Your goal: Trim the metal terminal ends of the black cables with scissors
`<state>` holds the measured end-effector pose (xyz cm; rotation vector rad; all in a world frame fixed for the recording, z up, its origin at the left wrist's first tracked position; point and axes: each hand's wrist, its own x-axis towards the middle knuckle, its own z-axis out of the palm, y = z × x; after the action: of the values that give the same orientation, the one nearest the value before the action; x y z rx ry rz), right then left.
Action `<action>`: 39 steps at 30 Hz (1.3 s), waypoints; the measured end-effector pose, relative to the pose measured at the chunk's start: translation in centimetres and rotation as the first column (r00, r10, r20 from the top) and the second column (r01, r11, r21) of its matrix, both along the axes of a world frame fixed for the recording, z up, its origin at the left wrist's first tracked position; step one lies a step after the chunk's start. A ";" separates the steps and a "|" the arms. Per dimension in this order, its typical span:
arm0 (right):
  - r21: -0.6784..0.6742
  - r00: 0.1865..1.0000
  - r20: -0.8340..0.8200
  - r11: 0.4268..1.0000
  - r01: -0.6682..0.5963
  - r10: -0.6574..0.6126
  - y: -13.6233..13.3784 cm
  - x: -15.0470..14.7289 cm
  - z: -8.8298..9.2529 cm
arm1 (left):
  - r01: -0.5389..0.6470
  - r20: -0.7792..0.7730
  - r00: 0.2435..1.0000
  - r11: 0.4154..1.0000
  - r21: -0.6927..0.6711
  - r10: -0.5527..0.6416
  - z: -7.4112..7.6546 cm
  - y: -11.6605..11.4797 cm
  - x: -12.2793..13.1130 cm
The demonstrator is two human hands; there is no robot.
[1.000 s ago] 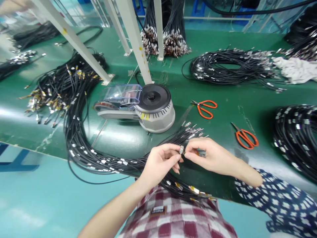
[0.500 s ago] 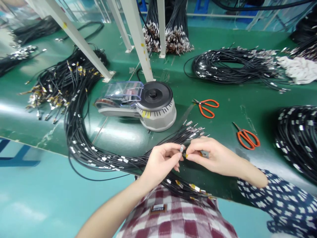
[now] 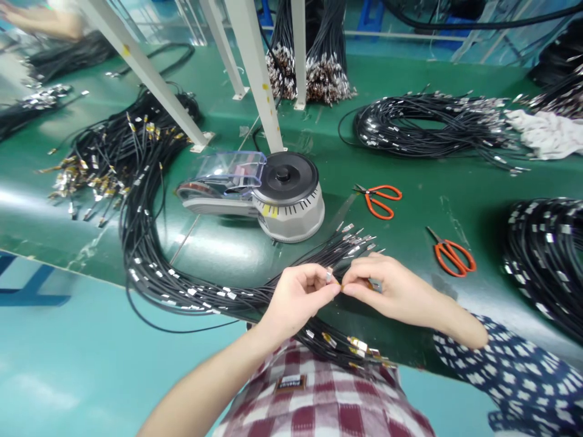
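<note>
My left hand (image 3: pixel 294 297) and my right hand (image 3: pixel 387 284) meet fingertip to fingertip above a bundle of thin black cables (image 3: pixel 191 291) on the green table (image 3: pixel 410 212). Both pinch one cable end with a small metal connector (image 3: pixel 328 275) and a bit of yellow tape between them. The bundle's other connector ends (image 3: pixel 357 238) fan out just beyond my fingers. A grey tape dispenser (image 3: pixel 273 194) with a clear cover stands behind the hands.
Two orange-handled scissors (image 3: pixel 380 199) (image 3: pixel 450 254) lie to the right. Coils of black cable lie at far right (image 3: pixel 546 255), back right (image 3: pixel 428 124) and left (image 3: pixel 118 145). White frame legs (image 3: pixel 259 79) rise from the table. A white cloth (image 3: pixel 546 133) lies far right.
My fingertips have closed in slightly on the connector and turned it a little. The view has shifted a little; nothing else moved.
</note>
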<state>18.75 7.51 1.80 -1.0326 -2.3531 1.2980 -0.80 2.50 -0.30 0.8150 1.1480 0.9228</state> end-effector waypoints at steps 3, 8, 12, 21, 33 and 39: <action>-0.206 0.961 -0.066 0.946 0.249 -0.268 -0.5 0.1 -1.4 | -0.038 0.027 0.999 0.999 -0.024 0.039 -0.3 0.1 0.0; -0.209 0.889 -0.198 0.904 0.372 -0.412 -1.6 -0.8 -2.8 | -0.070 0.062 0.996 0.997 -0.022 0.071 -0.9 0.3 0.1; -0.144 0.855 -0.249 0.891 0.431 -0.454 -2.1 -1.7 -2.9 | -0.070 0.080 0.994 0.998 -0.002 0.070 -1.0 0.2 0.1; -0.301 0.837 -0.275 0.869 0.393 -0.474 -1.7 -1.4 -3.0 | -0.086 0.014 0.996 0.995 0.055 0.085 -0.9 -0.7 0.1; -0.216 0.854 -0.297 0.901 0.376 -0.427 -1.5 -2.4 -2.3 | -0.099 -0.055 0.993 0.995 0.032 0.101 -0.5 -0.9 0.3; -0.202 0.860 -0.285 0.903 0.378 -0.424 -1.4 -2.5 -2.3 | -0.115 -0.032 0.993 0.993 0.006 0.115 -0.5 -0.8 0.4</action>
<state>16.22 6.07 -0.53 -1.1709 -1.7097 1.3548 -0.42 1.69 -0.79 0.7754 1.2315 1.0105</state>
